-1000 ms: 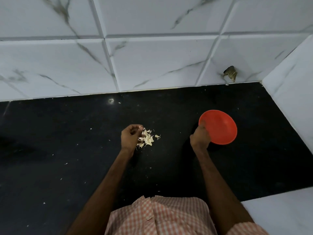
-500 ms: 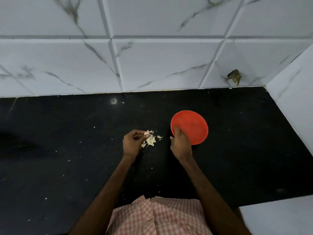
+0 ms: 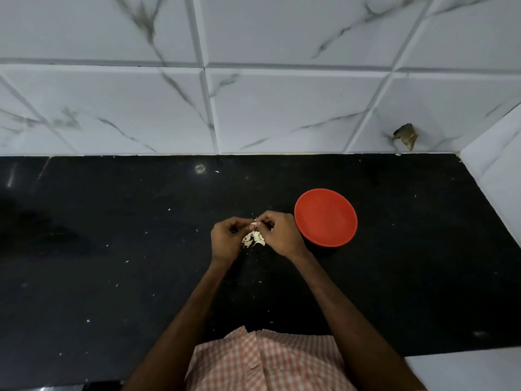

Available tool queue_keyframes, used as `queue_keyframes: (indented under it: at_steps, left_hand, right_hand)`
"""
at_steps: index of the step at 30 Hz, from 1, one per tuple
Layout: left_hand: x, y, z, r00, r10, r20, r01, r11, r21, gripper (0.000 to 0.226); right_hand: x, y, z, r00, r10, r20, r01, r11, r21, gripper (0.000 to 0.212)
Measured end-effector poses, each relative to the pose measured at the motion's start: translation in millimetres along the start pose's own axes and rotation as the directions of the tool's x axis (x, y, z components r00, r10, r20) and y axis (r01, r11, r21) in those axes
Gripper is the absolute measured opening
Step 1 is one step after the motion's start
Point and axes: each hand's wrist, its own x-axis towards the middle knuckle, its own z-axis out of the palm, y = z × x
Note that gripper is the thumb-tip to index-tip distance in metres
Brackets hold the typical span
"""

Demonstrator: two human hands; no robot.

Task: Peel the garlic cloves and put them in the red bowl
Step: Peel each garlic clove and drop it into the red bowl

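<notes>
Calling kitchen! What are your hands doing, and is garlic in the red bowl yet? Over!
Left hand grip and right hand grip pinching one garlic clove over the garlic pile. Red bowl looks empty. Nothing blocking it.

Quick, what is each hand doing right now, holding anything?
Left hand: fingers curled, pinching a garlic clove.
Right hand: fingers curled, pinching the same garlic clove.

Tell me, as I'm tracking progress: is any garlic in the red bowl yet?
No, the red bowl shows a bare inside; the garlic lies on the black counter beside it.
</notes>
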Motion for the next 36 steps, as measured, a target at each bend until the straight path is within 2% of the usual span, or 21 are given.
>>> queue_keyframes:
  at_steps: [5,8,10,13,17,21,24,28,36]
  left_hand:
    - [1,-1,3,0.999,0.020,0.028,-0.022,0.998,0.057,0.011]
    - [0,0,4,0.999,0.031,0.032,-0.033,0.996,0.081,0.011]
    - [0,2,4,1.000,0.022,0.016,-0.023,0.998,0.053,0.012]
    - [1,7,6,1.000,0.000,-0.002,0.000,1.000,-0.002,0.018]
    - [-1,10,8,0.999,-0.024,0.028,0.026,0.996,-0.085,0.019]
    - [-2,9,4,0.994,-0.085,0.067,0.097,0.974,-0.204,0.014]
    - [-4,10,6,0.989,-0.129,0.071,0.144,0.950,-0.277,0.011]
    - [-4,9,9,0.994,-0.113,-0.010,0.108,0.971,-0.211,0.011]
    - [-6,16,10,0.996,-0.079,0.051,0.088,0.975,-0.206,0.016]
  right_hand:
    - [1,1,-2,0.999,0.003,0.049,0.002,0.995,-0.096,0.008]
    - [3,1,-1,0.999,0.020,0.043,-0.016,0.997,-0.081,0.010]
    - [3,1,-1,0.998,0.059,0.024,-0.060,0.998,0.017,0.009]
    - [1,2,1,0.988,0.153,0.023,-0.154,0.955,0.255,0.003]
    - [-1,3,6,0.979,0.204,-0.008,-0.189,0.920,0.344,0.002]
    - [-1,3,5,0.971,0.228,0.076,-0.237,0.859,0.453,0.008]
    - [-2,2,3,0.965,0.249,0.078,-0.251,0.803,0.541,0.008]
    - [0,0,4,0.961,0.269,0.057,-0.257,0.803,0.538,0.011]
    - [3,2,3,0.977,0.215,0.000,-0.195,0.885,0.423,0.009]
